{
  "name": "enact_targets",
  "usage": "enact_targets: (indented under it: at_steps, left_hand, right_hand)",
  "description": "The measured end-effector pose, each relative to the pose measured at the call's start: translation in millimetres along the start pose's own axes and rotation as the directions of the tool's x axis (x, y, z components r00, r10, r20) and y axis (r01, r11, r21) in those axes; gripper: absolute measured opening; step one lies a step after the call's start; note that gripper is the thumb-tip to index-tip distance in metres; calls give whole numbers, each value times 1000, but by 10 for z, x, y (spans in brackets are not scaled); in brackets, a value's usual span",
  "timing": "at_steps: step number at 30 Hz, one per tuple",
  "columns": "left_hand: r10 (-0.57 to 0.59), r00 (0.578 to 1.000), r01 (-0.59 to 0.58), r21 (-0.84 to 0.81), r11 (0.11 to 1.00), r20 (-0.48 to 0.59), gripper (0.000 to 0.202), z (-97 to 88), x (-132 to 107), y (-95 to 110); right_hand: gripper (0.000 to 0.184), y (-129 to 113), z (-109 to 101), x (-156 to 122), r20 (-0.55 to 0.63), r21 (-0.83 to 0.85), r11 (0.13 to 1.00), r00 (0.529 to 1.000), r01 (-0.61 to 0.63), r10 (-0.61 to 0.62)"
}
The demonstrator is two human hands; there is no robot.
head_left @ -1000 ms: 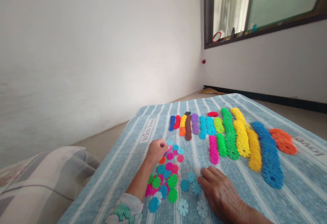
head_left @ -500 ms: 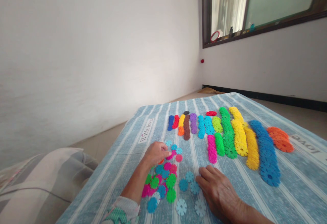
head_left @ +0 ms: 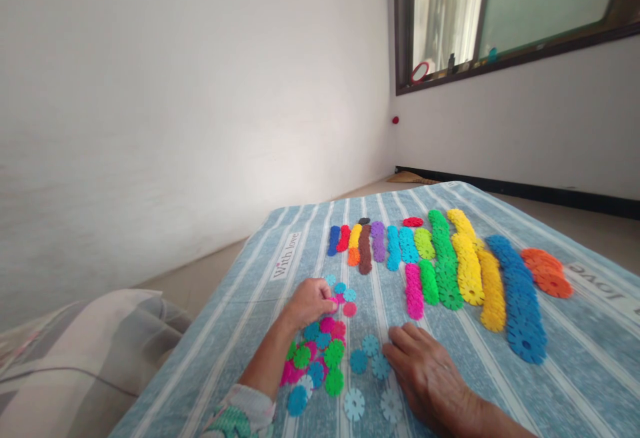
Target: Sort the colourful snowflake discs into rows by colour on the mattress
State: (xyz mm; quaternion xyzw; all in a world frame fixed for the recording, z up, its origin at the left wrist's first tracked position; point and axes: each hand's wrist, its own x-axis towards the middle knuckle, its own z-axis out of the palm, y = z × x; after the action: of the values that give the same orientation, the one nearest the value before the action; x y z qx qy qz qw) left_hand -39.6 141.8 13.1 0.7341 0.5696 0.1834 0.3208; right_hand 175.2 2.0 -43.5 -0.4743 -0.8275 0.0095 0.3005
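Your left hand [head_left: 306,303] is curled at the 12 o'clock end of the loose discs [head_left: 333,355]; I cannot tell if it holds one. Your right hand [head_left: 430,375] lies flat and empty at their 3 o'clock. They look light, thin and stiff: pinch an edge.

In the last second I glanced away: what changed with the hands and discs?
The left hand slid slightly toward the person, curled over the loose discs; whether it grips one is unclear. The right hand stayed flat on the cloth, and the coloured rows are unmoved.
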Motion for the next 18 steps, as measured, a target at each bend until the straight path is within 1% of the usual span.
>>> enact_targets:
  at_steps: [4, 7, 11, 18]
  left_hand:
    - [-40, 999, 41, -110, 993, 16, 14, 50, -9, 41]
    - [-74, 997, 76, -151, 986, 20, 23, 81, -11, 46]
    - [-87, 996, 85, -169, 982, -2, 36, 111, -17, 40]
    - [-61, 998, 57, -164, 985, -21, 37, 107, -19, 45]
  right_hand:
    - [14, -8, 3, -3, -3, -20, 1000, 1000, 6, -6]
    - [15, -8, 0, 1, -13, -15, 1000, 1000, 5, -5]
    - [15, -10, -19, 12, -14, -4, 1000, 1000, 6, -6]
    - [15, -13, -13, -4, -5, 14, 1000, 1000, -5, 5]
